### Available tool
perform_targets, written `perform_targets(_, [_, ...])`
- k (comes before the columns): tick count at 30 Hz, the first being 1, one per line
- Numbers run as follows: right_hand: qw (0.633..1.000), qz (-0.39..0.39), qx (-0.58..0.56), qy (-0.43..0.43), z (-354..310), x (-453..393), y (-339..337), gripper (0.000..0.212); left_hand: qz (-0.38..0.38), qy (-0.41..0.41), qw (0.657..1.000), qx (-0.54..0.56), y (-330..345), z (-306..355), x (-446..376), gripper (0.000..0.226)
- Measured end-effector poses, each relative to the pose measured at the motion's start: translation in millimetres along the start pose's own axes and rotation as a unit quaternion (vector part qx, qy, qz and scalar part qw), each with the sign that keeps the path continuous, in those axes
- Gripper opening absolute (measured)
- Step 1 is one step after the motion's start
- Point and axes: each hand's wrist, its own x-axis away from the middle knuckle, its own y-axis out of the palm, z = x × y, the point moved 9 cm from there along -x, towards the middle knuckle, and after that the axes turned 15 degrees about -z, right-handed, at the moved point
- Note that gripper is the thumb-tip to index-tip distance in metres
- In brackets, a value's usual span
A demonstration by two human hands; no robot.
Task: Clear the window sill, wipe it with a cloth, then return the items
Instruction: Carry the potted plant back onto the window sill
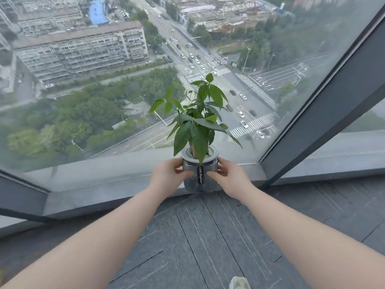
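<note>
Grey sill (116, 184): 2 hands, left (166, 176), right (230, 177), fingers gripping plant pot (199, 176).

both bare arms stretched forward, left hand (166, 176) and right hand (230, 177) curled inward, palms facing

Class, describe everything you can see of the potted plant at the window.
The small green-leaved plant in a ribbed grey glassy pot stands upright at the grey window sill, before the glass. Broad drooping leaves spread from a thin stem; the pot has a pale rim and a dark vertical label on its front. The left hand and right hand grip its sides.
</note>
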Motion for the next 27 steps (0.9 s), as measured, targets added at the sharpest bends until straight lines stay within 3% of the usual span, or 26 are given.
perform_targets(14, [0.998, 0.018, -0.018, -0.051, 214, -204, 44, 0.048, 0.069, 0.033, 0.997, 0.021, 117, -168, -196, 0.042])
perform_targets(27, [0.996, 0.053, -0.014, -0.073, 315, -282, 40, 0.052, 0.054, 0.023, 0.997, -0.044, 179, -213, -285, 0.041])
